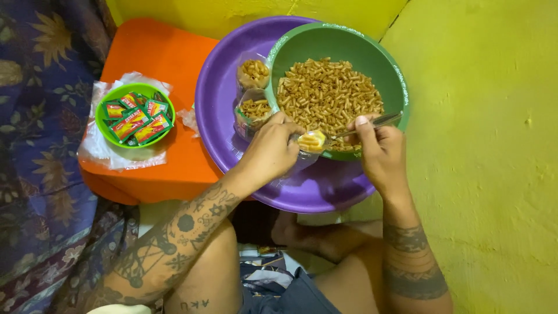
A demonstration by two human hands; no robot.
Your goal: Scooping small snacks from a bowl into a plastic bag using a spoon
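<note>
Head view was taken from above, looking down at a large purple basin (221,99) set against a yellow wall (488,145). A green bowl (340,38) heaped with small brown fried snack pieces (328,93) was seated in the basin's far right part. Two filled clear bags (254,74) of the same snack were stood in the basin just beside the bowl's left rim, one behind the other. To the left, an orange stool (163,55) was placed touching the basin's edge, and on it a sheet of clear plastic (96,148) was spread under a small green dish (107,96) loaded with red and green sachets (135,120). A patterned blue cloth (35,116) was seen along the far left. Nothing was set between the hands and the bowl.

The left hand (270,148) was reached in from the lower left, forearm angled upward, fingers curled at the near rim of the bowl; its grip was closed narrowly on the mouth of a small clear bag (312,141), which was held partly filled with snack, just over the bowl's near edge. The right hand (378,151) was brought up from below, wrist straight, thumb pressed on top; its grip was pinched on a metal spoon (378,122), laid nearly level with its bowl end at the bag's opening.
</note>
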